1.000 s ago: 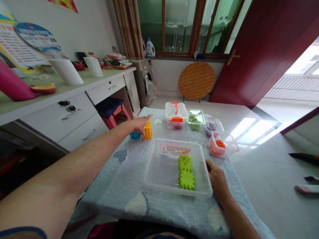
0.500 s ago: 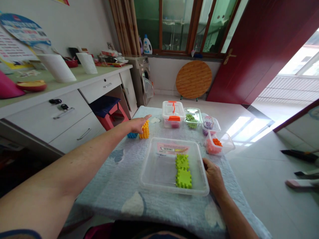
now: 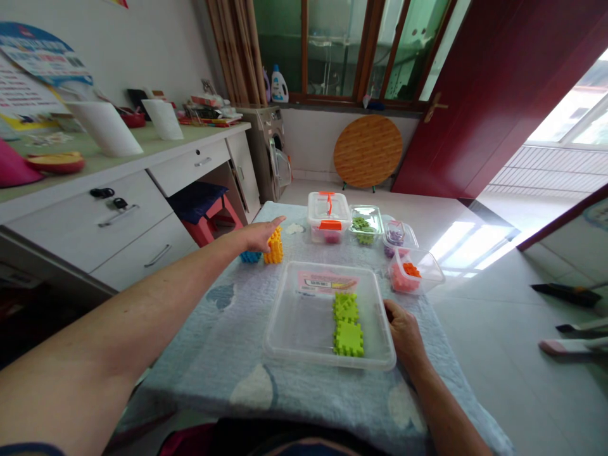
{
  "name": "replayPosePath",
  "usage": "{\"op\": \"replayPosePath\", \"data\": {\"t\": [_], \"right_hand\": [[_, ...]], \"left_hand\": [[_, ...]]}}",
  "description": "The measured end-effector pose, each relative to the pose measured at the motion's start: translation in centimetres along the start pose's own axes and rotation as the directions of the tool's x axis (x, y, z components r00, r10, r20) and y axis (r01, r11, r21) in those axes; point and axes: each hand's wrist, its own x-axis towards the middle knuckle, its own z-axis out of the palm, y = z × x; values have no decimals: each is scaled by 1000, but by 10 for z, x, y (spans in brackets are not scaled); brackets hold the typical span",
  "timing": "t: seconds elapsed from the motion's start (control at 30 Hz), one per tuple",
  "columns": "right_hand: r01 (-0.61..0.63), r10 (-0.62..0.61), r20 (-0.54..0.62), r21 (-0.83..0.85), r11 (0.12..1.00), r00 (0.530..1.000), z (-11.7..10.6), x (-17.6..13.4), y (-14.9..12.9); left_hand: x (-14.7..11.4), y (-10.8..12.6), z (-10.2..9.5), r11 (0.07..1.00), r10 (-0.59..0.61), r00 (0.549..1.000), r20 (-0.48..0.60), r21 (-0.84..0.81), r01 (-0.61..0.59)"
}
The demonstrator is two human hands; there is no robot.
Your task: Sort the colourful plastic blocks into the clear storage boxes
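My left hand (image 3: pixel 260 236) reaches to the far left of the cloth, closed against a yellow block stack (image 3: pixel 274 247); one finger sticks out above it, others are hidden. Beside that stack, partly under my hand, is a blue block stack (image 3: pixel 250 256). In front of me sits a clear plastic container (image 3: pixel 304 329), open at the top. Two lime-green notched square blocks (image 3: pixel 348 339) lie inside, towards its right. My right hand (image 3: pixel 403 326) is closed on the container's right side, fingers partly hidden.
Behind stand a lidded box with orange clips (image 3: pixel 330 215), a tub of green pieces (image 3: pixel 365 223), a tub of purple pieces (image 3: pixel 399 237) and a tub of orange pieces (image 3: pixel 411 275). A patterned cloth (image 3: pixel 228 354) covers the table. A stool (image 3: pixel 202 206) stands left.
The whole view has shifted very slightly. Both hands stay at the yellow block stack and the container, with no clear movement of the blocks.
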Motion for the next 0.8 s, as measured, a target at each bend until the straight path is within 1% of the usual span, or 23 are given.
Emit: {"op": "replayPosePath", "data": {"t": [0.07,0.13,0.23,0.27,0.33,0.4,0.43,0.47,0.53,0.63,0.73,0.8], "right_hand": [[2,-2,-2,5,1000,1000,0,0,0],[2,-2,-3,7,1000,1000,0,0,1],[4,-4,-5,3,1000,1000,1,1,2],[7,-7,-5,3,1000,1000,1,1,2],[11,-11,-2,6,1000,1000,1,1,3],[12,-12,3,7,1000,1000,1,1,3],[12,-12,2,7,1000,1000,1,1,3],[12,-12,1,5,1000,1000,1,1,3],[18,-18,-5,-1,1000,1000,1,0,3],[28,-28,-13,-16,999,1000,2,1,4],[30,-30,-17,-28,999,999,2,1,5],[26,-26,-17,-34,999,1000,2,1,5]], "left_hand": [[-3,3,-5,1000,-9,1000,-6,16,9],[-8,6,-15,999,-12,1000,-27,42,13],[-21,17,-36,997,23,994,-108,77,-14],[-27,23,-44,996,53,988,-142,85,-41],[-41,41,-55,988,146,969,-197,86,-132],[-57,65,-60,969,246,943,-225,76,-235],[-66,78,-59,957,289,931,-223,66,-282],[-75,93,-56,944,329,922,-206,54,-325],[-90,120,-44,927,374,913,-166,39,-373],[-100,151,-17,914,405,914,-24,31,-404],[-94,167,11,882,471,878,81,-12,-472],[-84,171,26,899,435,887,157,-14,-438]]}}
